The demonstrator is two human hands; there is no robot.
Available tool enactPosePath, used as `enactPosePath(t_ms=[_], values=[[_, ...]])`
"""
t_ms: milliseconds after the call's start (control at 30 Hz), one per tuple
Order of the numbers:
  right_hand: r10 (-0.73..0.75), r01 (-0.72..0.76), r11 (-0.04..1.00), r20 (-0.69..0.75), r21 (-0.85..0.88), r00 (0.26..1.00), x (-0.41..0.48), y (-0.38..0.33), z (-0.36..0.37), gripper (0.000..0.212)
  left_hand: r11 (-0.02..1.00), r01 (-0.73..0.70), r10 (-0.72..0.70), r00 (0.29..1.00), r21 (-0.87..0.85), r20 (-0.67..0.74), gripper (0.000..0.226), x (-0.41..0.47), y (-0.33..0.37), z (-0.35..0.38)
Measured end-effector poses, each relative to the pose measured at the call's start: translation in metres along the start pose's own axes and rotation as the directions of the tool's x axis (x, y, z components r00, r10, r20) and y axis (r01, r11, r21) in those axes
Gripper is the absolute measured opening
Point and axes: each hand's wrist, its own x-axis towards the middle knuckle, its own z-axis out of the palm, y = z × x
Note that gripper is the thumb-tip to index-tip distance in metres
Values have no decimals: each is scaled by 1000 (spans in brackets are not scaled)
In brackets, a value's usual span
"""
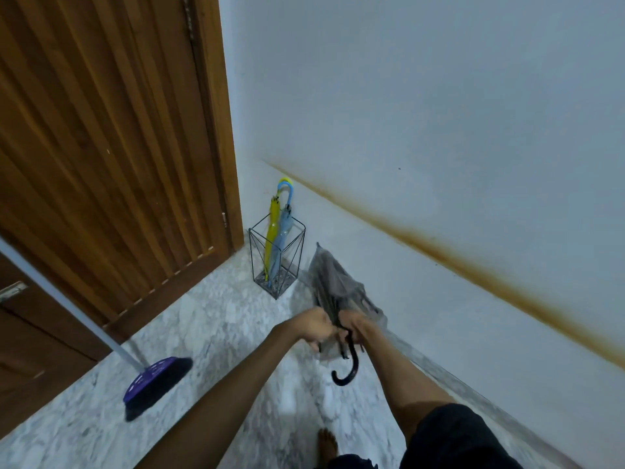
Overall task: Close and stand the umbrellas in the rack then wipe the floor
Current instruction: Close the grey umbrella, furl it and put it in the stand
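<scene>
A black wire rack [301, 231] stands in the corner by the door and the wall. A closed yellow umbrella [273, 231] and a closed light-blue umbrella [283, 238] stand upright in it. In front of me I hold a folded grey see-through umbrella [333, 282], tip pointing toward the wall, its black hooked handle [348, 370] hanging down. My left hand [316, 328] grips the gathered canopy near the handle. My right hand [351, 328] grips the shaft beside it.
A purple-headed broom [152, 380] with dark bristles and a grey pole leans at the left on the marble floor [209, 319]. A wooden door [111, 147] fills the upper left. The white wall [439, 130] with a brown streak runs along the right. My bare foot [327, 445] shows below.
</scene>
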Motion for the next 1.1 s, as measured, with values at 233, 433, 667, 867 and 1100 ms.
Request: enactPosePath(t_ms=[233, 433, 667, 867, 1100], values=[[-322, 211, 835, -141, -509, 936, 17, 30, -63, 22, 888, -29, 223, 900, 458, -375, 33, 28, 16, -66], [-425, 307, 797, -122, -520, 897, 2, 18, -136, 9, 406, 143, 316, 905, 903, -286, 106, 68, 53, -102], [-378, 278, 829, -121, -485, 918, -33, -15, -238, 35, 92, 137, 490, 856, 986, -164, 134, 108, 128, -106], [-375, 245, 819, -161, -519, 913, -38, -17, -285, 22, 97, -115, 679, 734, 989, 19, 101, 141, 189, -77], [-425, 321, 865, -220, -387, 878, -32, -19, -337, 26, -16, -28, 739, 673, 999, 30, 53, 153, 218, -75]])
